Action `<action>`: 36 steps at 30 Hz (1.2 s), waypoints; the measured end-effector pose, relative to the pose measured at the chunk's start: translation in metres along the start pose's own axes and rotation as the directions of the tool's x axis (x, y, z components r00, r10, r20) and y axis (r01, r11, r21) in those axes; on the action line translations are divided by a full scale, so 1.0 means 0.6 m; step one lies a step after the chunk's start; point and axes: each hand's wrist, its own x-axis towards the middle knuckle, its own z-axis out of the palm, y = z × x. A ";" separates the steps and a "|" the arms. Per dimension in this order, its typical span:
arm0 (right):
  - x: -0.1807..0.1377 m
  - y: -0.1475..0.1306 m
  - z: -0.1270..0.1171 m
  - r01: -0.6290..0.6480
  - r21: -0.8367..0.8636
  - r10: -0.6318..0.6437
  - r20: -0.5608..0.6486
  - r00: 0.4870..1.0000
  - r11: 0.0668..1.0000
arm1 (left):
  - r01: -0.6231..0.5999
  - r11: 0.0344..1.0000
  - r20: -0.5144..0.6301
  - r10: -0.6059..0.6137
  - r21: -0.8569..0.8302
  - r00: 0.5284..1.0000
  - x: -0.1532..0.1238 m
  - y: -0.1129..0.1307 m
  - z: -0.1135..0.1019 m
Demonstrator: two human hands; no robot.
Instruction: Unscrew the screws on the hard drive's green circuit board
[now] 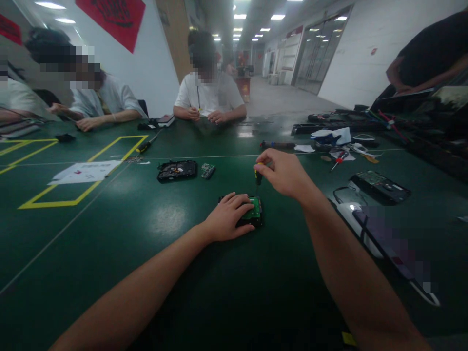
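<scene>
A hard drive [259, 220] with a green circuit board [256, 208] lies flat on the dark green table [183, 287]. My left hand [229, 217] rests across its left part, fingers spread and thumb along the near edge, covering much of it. My right hand [281, 171] is closed around the handle of a black and yellow screwdriver [259, 177]. The screwdriver stands nearly upright, its thin shaft pointing down at the board's far right corner. Whether the tip sits in a screw is too small to tell.
An opened drive [177, 170] and a loose circuit board [207, 170] lie farther left. Another drive [380, 187] and a phone-like device [387, 243] are at right. A screwdriver [146, 144] lies far left, a red one [340, 159] far right. Co-workers sit opposite.
</scene>
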 end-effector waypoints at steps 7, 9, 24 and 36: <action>0.001 0.003 -0.001 0.041 -0.035 -0.040 0.010 0.999 0.999 | 0.000 1.000 0.002 0.000 -0.006 1.000 0.000 -0.001 0.000; 0.001 0.004 0.000 0.032 -0.022 -0.031 0.022 0.999 0.999 | 0.000 1.000 0.005 0.000 0.001 1.000 0.000 0.000 -0.001; 0.001 0.004 -0.001 -0.010 0.017 0.010 -0.004 1.000 1.000 | 0.001 1.000 0.006 -0.001 0.001 1.000 0.001 0.000 -0.001; 0.000 0.001 0.005 -0.019 0.074 0.016 0.038 0.999 0.997 | -0.006 1.000 -0.010 0.006 0.003 1.000 0.001 0.000 0.001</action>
